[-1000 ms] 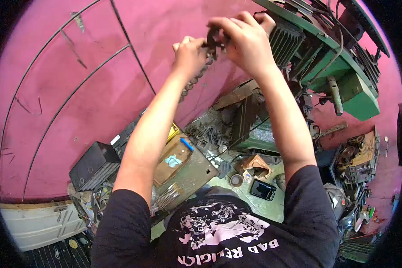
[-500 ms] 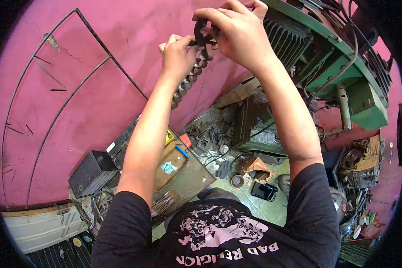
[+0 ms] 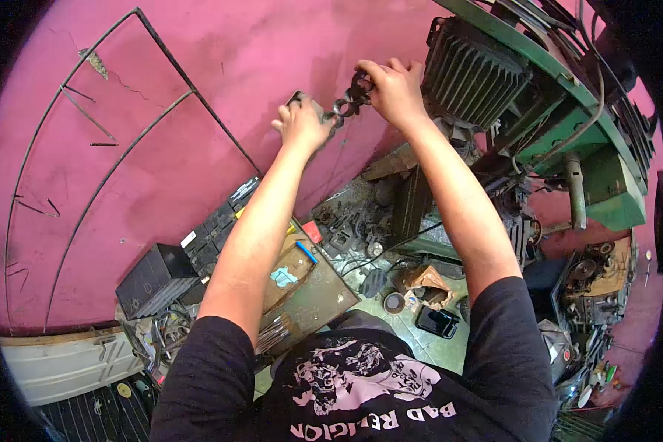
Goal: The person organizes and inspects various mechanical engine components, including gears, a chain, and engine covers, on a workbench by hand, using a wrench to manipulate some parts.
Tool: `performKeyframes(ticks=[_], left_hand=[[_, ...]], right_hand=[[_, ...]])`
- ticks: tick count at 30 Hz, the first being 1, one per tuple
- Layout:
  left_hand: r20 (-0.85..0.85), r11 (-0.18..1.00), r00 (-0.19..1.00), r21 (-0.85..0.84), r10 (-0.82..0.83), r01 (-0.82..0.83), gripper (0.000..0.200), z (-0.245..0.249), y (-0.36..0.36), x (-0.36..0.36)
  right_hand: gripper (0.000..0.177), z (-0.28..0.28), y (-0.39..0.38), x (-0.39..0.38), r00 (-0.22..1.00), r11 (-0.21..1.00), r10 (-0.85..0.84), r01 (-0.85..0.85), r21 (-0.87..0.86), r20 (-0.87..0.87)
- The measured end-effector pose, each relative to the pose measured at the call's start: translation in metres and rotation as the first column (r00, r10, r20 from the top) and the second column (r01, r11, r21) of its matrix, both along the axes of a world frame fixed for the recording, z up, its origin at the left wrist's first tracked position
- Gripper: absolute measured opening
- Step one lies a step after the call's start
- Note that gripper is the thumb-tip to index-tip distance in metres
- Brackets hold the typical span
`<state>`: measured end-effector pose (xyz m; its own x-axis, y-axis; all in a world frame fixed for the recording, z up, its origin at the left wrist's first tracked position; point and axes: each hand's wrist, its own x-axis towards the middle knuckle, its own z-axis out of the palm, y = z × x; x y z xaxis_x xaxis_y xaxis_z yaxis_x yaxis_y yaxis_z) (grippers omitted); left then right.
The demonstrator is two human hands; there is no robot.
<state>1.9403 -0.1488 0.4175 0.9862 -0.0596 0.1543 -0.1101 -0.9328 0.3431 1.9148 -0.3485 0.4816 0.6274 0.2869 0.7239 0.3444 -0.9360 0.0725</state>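
A string of dark metal rings point(image 3: 342, 108) runs between my hands in front of the pink wall, some of its curves shiny. My left hand point(image 3: 302, 124) is closed around its lower left part, and a dark end pokes out above the fingers. Higher and to the right, my right hand point(image 3: 398, 94) grips a blackened piece at the other end between thumb and fingers. Both arms stretch far forward. Much of the string is covered by the left hand and wrist.
A green machine with a finned motor point(image 3: 479, 74) stands at the right. Below is a workbench point(image 3: 330, 286) with a blue tool point(image 3: 306, 253) and a light-blue scrap point(image 3: 282, 277). Black batteries point(image 3: 155, 283) line the wall, and a bent metal frame point(image 3: 166, 50) leans there. A cardboard box point(image 3: 425, 283) sits on the floor.
Both hands have come lower in view, and the left has moved right. The string, which hung down behind my left wrist, now stretches between the hands.
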Motion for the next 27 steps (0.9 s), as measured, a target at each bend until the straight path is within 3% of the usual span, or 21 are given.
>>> performKeyframes(ticks=[3,6,7,9,11,15,18,21,22,23,27], left_hand=[[-0.137,0.991,0.990,0.131,0.027,-0.009,0.079,-0.019,0.021,-0.018],[-0.134,0.984,0.991,0.177,-0.003,0.027,0.072,-0.030,0.043,-0.031],[-0.135,0.976,0.991,0.213,-0.014,0.043,0.067,-0.031,0.050,-0.036],[-0.074,0.976,0.997,0.214,-0.015,0.030,0.058,-0.039,0.063,-0.041],[-0.100,0.974,0.993,0.209,-0.064,0.084,0.056,-0.036,0.073,-0.043],[-0.138,0.965,0.990,0.253,-0.037,0.072,0.056,-0.023,0.081,-0.060],[0.297,0.993,0.951,0.110,-0.080,0.049,0.059,-0.032,0.096,-0.089],[0.464,1.000,0.886,0.015,-0.015,0.009,0.064,-0.033,0.118,-0.135],[0.469,1.000,0.883,0.010,0.006,-0.012,0.064,-0.035,0.128,-0.154],[0.459,1.000,0.888,-0.001,0.015,-0.016,0.062,-0.038,0.142,-0.177],[0.299,0.988,0.947,-0.134,0.114,-0.077,0.057,-0.057,0.208,-0.272]], right_hand=[[0.048,-0.014,0.000,-0.005,0.995,0.986,-0.086,0.093,0.138,-0.056],[0.035,-0.035,-0.001,-0.009,0.991,0.964,-0.130,0.126,0.234,0.005],[0.035,-0.046,-0.002,-0.008,0.992,0.964,-0.127,0.123,0.234,0.003],[0.037,-0.065,-0.009,-0.002,0.953,0.918,-0.302,0.293,0.268,-0.009],[0.040,-0.070,-0.012,0.000,0.954,0.909,-0.297,0.296,0.294,-0.042],[0.034,-0.070,-0.010,0.002,0.930,0.893,-0.364,0.362,0.268,-0.044],[0.031,-0.073,-0.018,0.003,0.907,0.902,-0.421,0.419,0.101,0.001],[0.028,-0.074,-0.025,0.003,0.902,0.902,-0.431,0.431,0.000,-0.004],[0.028,-0.067,-0.024,-0.001,0.885,0.892,-0.452,0.450,-0.049,-0.107],[0.034,-0.068,-0.025,-0.003,0.912,0.911,-0.410,0.409,-0.045,-0.027],[0.054,-0.076,-0.027,-0.008,0.896,0.887,-0.443,0.432,-0.164,-0.036]])
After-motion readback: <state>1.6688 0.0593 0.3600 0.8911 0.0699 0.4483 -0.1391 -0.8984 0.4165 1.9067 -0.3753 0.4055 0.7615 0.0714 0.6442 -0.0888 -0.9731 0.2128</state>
